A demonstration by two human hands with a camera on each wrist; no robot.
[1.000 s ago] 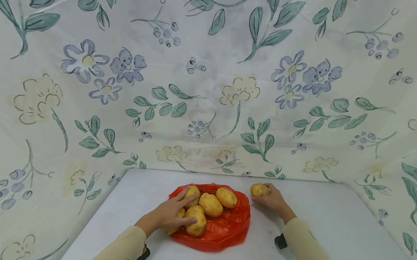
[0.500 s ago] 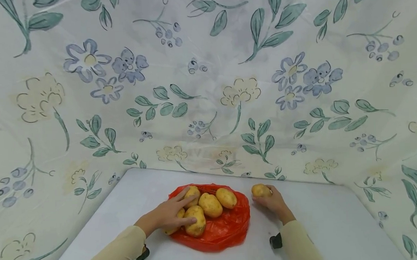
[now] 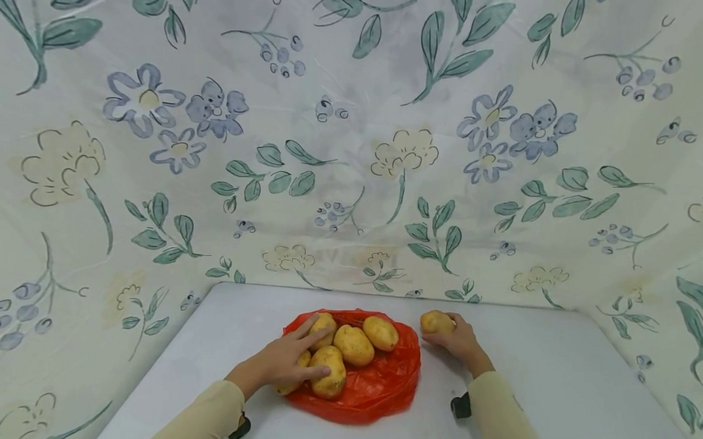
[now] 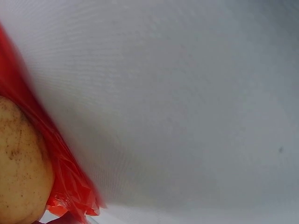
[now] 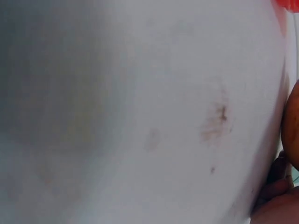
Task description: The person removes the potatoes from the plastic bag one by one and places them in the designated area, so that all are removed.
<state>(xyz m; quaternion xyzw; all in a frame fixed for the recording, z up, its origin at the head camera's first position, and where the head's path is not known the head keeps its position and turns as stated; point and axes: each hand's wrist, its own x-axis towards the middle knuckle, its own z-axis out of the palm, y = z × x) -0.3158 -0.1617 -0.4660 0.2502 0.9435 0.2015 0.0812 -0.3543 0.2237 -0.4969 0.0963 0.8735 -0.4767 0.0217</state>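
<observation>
My left hand [image 3: 284,361] rests with spread fingers over potatoes at the left side of a red plastic bag [image 3: 373,392]. Its thumb lies across the front potato [image 3: 329,377], and its fingers reach over the back-left potato [image 3: 324,327]. Two more potatoes, a middle one [image 3: 354,346] and a right one [image 3: 381,333], lie on the bag; another is partly hidden under the hand. Right of the bag, my right hand [image 3: 459,340] grips a single potato [image 3: 436,322]. In the right wrist view that potato [image 5: 292,128] shows only at the right edge, with curled fingers [image 5: 276,186] below it.
The bag lies spread on a white table [image 3: 546,361]. Behind the table hangs a floral-patterned cloth [image 3: 350,200], which also encloses both sides. Brownish smudges [image 5: 219,119] mark the tabletop near the right hand. Dark wrist devices sit under both sleeves.
My right hand, with its potato, shifts very slightly, ending a touch further left. The left hand keeps its place on the potatoes.
</observation>
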